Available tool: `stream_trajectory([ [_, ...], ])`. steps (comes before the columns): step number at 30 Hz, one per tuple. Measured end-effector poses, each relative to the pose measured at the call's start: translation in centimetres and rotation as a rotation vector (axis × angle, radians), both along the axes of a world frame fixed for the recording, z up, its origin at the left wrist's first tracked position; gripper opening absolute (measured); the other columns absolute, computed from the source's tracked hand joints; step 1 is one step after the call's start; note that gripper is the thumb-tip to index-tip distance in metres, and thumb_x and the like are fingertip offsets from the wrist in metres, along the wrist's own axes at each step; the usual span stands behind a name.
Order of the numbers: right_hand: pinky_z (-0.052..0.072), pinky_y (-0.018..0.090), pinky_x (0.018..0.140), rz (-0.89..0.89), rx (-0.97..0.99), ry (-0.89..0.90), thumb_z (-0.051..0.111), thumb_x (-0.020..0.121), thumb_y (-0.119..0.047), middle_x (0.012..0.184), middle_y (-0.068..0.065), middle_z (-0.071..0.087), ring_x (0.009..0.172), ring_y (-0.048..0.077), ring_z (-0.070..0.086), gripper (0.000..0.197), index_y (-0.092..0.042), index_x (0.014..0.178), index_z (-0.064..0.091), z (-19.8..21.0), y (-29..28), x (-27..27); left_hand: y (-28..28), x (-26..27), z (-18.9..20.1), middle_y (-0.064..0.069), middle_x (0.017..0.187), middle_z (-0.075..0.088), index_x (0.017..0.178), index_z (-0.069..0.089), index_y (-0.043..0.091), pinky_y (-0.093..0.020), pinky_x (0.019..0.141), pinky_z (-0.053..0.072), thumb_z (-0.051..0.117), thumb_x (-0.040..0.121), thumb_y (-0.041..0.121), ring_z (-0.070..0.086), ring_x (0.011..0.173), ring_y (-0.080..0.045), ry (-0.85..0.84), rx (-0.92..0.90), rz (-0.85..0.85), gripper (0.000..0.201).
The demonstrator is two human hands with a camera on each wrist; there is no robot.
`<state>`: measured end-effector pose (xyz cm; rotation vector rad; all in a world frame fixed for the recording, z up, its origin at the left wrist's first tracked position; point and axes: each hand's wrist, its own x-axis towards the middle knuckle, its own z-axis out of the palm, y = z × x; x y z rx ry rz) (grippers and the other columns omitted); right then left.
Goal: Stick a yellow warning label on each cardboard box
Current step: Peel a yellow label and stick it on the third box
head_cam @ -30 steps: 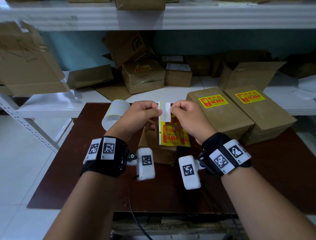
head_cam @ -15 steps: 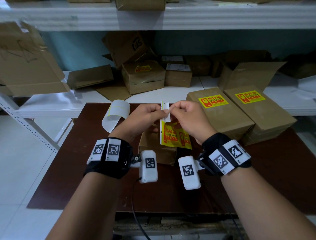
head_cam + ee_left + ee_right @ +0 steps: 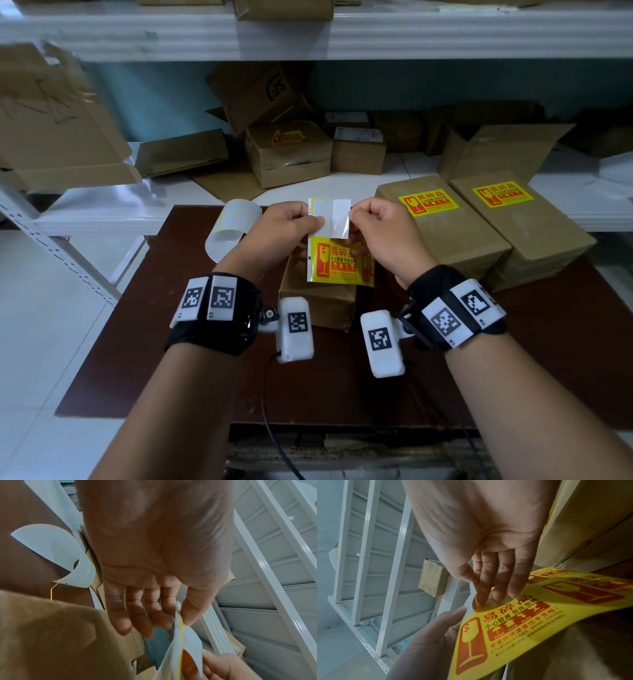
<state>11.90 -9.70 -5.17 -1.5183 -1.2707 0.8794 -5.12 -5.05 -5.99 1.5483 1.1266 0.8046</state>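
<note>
My left hand (image 3: 303, 222) pinches the top left of a label strip (image 3: 337, 265), held upright over a small unlabelled cardboard box (image 3: 317, 306) on the brown table (image 3: 205, 359). My right hand (image 3: 368, 224) pinches the peeled-back corner of a yellow label (image 3: 522, 622), whose white underside (image 3: 340, 222) faces me. In the left wrist view the left hand (image 3: 154, 608) holds the strip's edge (image 3: 178, 635) between thumb and fingers. In the right wrist view the right hand's fingertips (image 3: 496, 595) sit on the curled corner. Two larger boxes (image 3: 445, 246) (image 3: 534, 236) at the right carry yellow labels (image 3: 428, 205) (image 3: 503, 193).
A curl of white backing paper (image 3: 233, 226) lies on the table left of my left hand. Behind the table a white shelf (image 3: 102, 216) holds several more cardboard boxes (image 3: 291, 154). White tiled floor (image 3: 41, 342) lies to the left.
The strip has turned from nearly edge-on to face me. The white peeled flap has grown wider as my hands drew slightly apart.
</note>
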Motion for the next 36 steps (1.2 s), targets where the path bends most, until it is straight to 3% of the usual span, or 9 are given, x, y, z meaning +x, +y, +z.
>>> stream_trajectory([
  [6, 0.06, 0.036, 0.067, -0.008, -0.008, 0.019, 0.051, 0.1, -0.014, 0.08, 0.006, 0.067, 0.072, 0.018, 0.069, 0.017, -0.011, 0.094, 0.067, -0.07, 0.14, 0.24, -0.03, -0.09, 0.09, -0.011, 0.077, 0.066, 0.098, 0.059, -0.011, -0.027, 0.06, 0.051, 0.058, 0.097, 0.019, 0.065, 0.062, -0.013, -0.017, -0.009, 0.029, 0.029],
  [10, 0.06, 0.036, 0.066, -0.017, -0.008, 0.026, 0.051, 0.099, -0.014, 0.089, 0.016, 0.071, 0.073, 0.021, 0.071, 0.017, -0.011, 0.094, 0.067, -0.12, 0.27, 0.29, -0.2, -0.13, 0.24, -0.006, 0.072, 0.065, 0.096, 0.062, -0.005, -0.025, 0.058, 0.05, 0.058, 0.098, 0.018, 0.064, 0.059, -0.01, -0.016, -0.012, 0.038, 0.023],
  [12, 0.06, 0.037, 0.067, -0.017, -0.008, 0.029, 0.05, 0.1, -0.014, 0.095, 0.019, 0.072, 0.074, 0.021, 0.072, 0.017, -0.011, 0.094, 0.066, -0.12, 0.28, 0.31, -0.17, -0.27, 0.3, -0.011, 0.076, 0.065, 0.096, 0.061, -0.007, -0.025, 0.059, 0.052, 0.058, 0.098, 0.018, 0.065, 0.063, -0.014, -0.016, -0.021, 0.042, 0.026],
  [16, 0.06, 0.041, 0.069, -0.021, -0.008, 0.029, 0.048, 0.101, -0.015, 0.098, 0.02, 0.071, 0.075, 0.023, 0.074, 0.019, -0.012, 0.093, 0.064, -0.05, 0.3, 0.44, -0.38, -0.35, 0.57, -0.013, 0.077, 0.063, 0.093, 0.061, 0.004, -0.02, 0.054, 0.051, 0.058, 0.098, 0.018, 0.063, 0.062, -0.014, -0.036, -0.036, 0.048, 0.014],
  [19, 0.059, 0.042, 0.07, -0.021, -0.007, 0.036, 0.046, 0.101, -0.015, 0.099, 0.022, 0.071, 0.074, 0.023, 0.075, 0.019, -0.011, 0.092, 0.063, -0.12, 0.38, 0.51, -0.44, -0.39, 0.63, -0.018, 0.081, 0.061, 0.093, 0.06, 0.006, -0.02, 0.053, 0.051, 0.058, 0.098, 0.018, 0.061, 0.062, -0.016, -0.04, -0.046, 0.06, 0.013],
  [26, 0.057, 0.035, 0.061, -0.024, -0.005, 0.07, 0.047, 0.101, -0.014, 0.087, 0.013, 0.068, 0.072, 0.022, 0.074, 0.02, -0.014, 0.087, 0.061, -0.3, 0.55, 0.66, -0.29, -0.53, 0.49, -0.014, 0.077, 0.058, 0.083, 0.055, 0.008, -0.019, 0.049, 0.046, 0.059, 0.098, 0.019, 0.056, 0.058, -0.014, -0.022, -0.045, 0.066, 0.019],
  [31, 0.053, 0.032, 0.056, -0.032, 0.003, 0.098, 0.048, 0.1, -0.012, 0.073, 0.003, 0.06, 0.067, 0.021, 0.073, 0.021, -0.016, 0.083, 0.059, -0.45, 0.75, 0.73, -0.12, -0.58, 0.34, -0.016, 0.075, 0.055, 0.09, 0.061, 0.001, -0.022, 0.049, 0.046, 0.061, 0.096, 0.016, 0.053, 0.06, -0.02, -0.031, -0.016, 0.095, 0.015],
  [36, 0.052, 0.032, 0.055, -0.023, 0.0, 0.104, 0.046, 0.101, -0.014, 0.079, 0.005, 0.062, 0.066, 0.02, 0.074, 0.021, -0.017, 0.083, 0.058, -0.51, 0.79, 0.76, 0.08, -0.67, 0.1, -0.018, 0.078, 0.058, 0.098, 0.063, -0.004, -0.022, 0.05, 0.049, 0.063, 0.095, 0.014, 0.054, 0.064, -0.022, -0.015, 0.01, 0.126, 0.019],
])
